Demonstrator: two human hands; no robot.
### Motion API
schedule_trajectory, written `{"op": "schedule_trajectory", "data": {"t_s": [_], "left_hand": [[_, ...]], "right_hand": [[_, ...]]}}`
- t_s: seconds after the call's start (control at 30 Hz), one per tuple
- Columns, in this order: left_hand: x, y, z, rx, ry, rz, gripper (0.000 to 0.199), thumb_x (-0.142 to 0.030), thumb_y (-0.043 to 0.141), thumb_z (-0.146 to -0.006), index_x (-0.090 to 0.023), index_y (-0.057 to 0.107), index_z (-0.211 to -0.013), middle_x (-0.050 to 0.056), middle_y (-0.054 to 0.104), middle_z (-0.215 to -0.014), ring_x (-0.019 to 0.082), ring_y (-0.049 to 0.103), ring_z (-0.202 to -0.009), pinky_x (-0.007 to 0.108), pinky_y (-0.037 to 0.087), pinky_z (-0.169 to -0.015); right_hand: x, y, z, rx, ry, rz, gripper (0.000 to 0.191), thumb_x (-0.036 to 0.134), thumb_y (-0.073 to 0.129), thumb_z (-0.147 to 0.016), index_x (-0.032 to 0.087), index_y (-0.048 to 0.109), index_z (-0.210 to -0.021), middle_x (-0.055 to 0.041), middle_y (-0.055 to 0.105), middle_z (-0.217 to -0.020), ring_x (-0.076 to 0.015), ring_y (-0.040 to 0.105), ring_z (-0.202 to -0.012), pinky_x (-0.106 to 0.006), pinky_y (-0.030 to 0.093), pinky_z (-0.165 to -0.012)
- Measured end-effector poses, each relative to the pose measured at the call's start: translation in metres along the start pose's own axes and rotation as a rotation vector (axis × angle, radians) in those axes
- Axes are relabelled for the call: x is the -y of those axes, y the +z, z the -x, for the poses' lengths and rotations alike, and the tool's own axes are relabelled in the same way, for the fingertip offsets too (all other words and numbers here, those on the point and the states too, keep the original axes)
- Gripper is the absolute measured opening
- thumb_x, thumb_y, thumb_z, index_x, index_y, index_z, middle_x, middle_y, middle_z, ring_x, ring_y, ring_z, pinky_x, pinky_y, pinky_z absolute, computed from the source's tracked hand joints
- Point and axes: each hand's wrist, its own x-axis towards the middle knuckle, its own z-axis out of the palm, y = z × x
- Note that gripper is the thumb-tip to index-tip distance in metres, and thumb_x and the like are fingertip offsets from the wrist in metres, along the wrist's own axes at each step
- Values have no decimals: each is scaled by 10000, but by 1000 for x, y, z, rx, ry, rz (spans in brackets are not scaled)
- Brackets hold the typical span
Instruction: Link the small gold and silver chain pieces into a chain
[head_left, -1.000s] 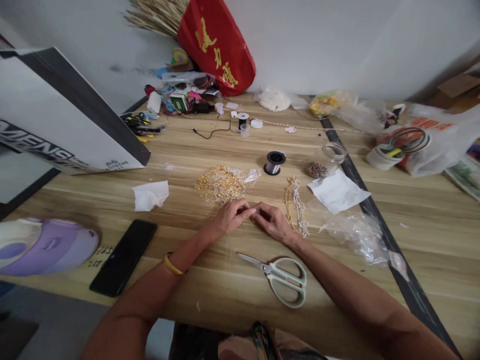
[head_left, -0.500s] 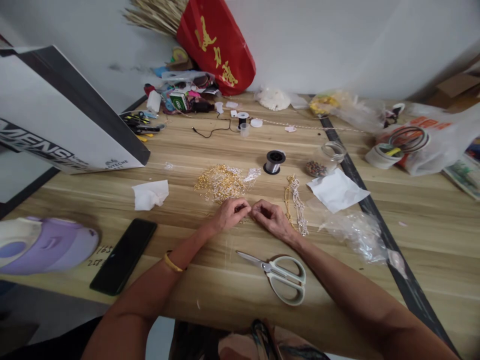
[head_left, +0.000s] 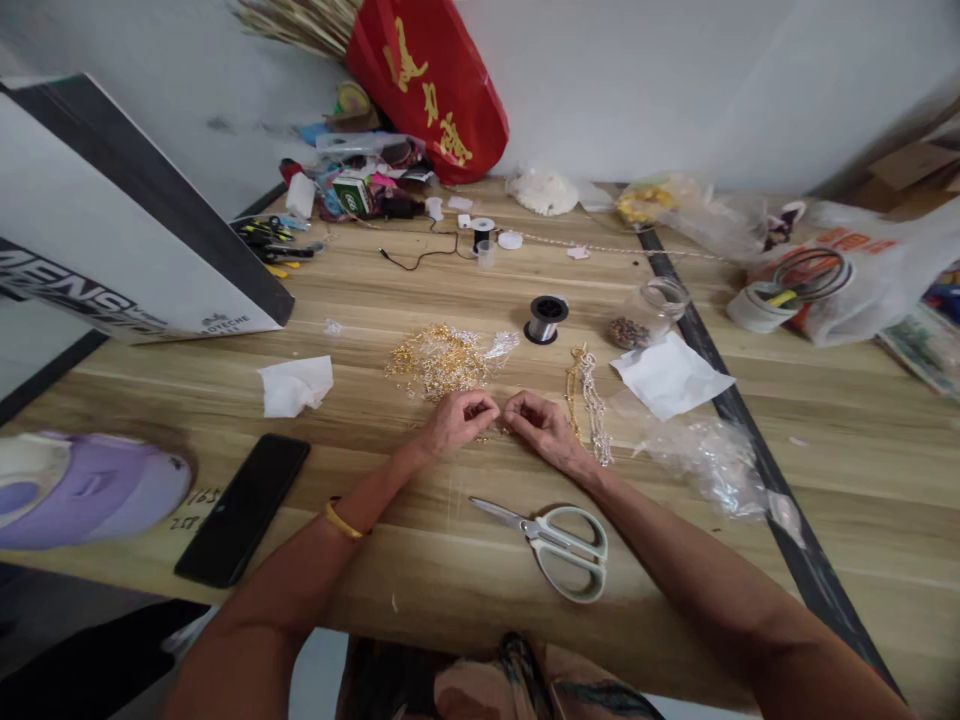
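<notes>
My left hand (head_left: pixel 459 420) and my right hand (head_left: pixel 541 424) meet almost fingertip to fingertip over the middle of the table, each with thumb and forefinger pinched. What the fingers hold is too small to make out. Just beyond the left hand lies a pile of gold and silver beads (head_left: pixel 439 358). To the right of my right hand rest gold and silver bead chains (head_left: pixel 594 408). A spool of silver wire (head_left: pixel 545 318) stands behind them. Below the hands, scissors (head_left: pixel 559 545) with pale green handles lie slightly open on the wood.
A black phone (head_left: pixel 244 510) and a purple-and-white device (head_left: pixel 97 488) lie at left, near a crumpled tissue (head_left: pixel 296 385) and a large box (head_left: pixel 142 230). On the right are a glass jar (head_left: pixel 651 310), white paper (head_left: pixel 671 375) and clear plastic bags (head_left: pixel 709 465). A red bag (head_left: pixel 431 90) leans behind.
The fingertips of my two hands have drawn slightly apart, both still pinched. The whole view has shifted a little; the things on the table lie as before.
</notes>
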Motion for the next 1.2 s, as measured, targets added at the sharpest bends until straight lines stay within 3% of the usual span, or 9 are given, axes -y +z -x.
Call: {"op": "schedule_trajectory", "data": {"t_s": [0.63,0.97,1.2], "left_hand": [[5,-5,0,-58,0,82,182,-250,575,-791,-108,640,-696,11,615,-615,89,533,-568,184,420,-553],[0,-5,0,-10,-47,71,191,-270,572,-788,-111,649,-717,12,626,-609,89,527,-540,186,411,-532],[-2,-4,0,-4,-67,70,196,-277,579,-783,-113,650,-703,2,611,-588,79,494,-516,181,390,-514]], "right_hand": [[-2,-1,-1,9,-3,48,250,396,523,-869,159,559,-799,20,476,-619,-102,389,-558,-231,298,-528],[-5,2,-2,-20,21,-14,275,429,592,-815,161,594,-878,10,507,-660,-115,437,-600,-234,352,-548],[-4,2,-1,-8,13,30,250,412,574,-828,164,603,-821,4,530,-669,-114,446,-598,-235,352,-557]]}}
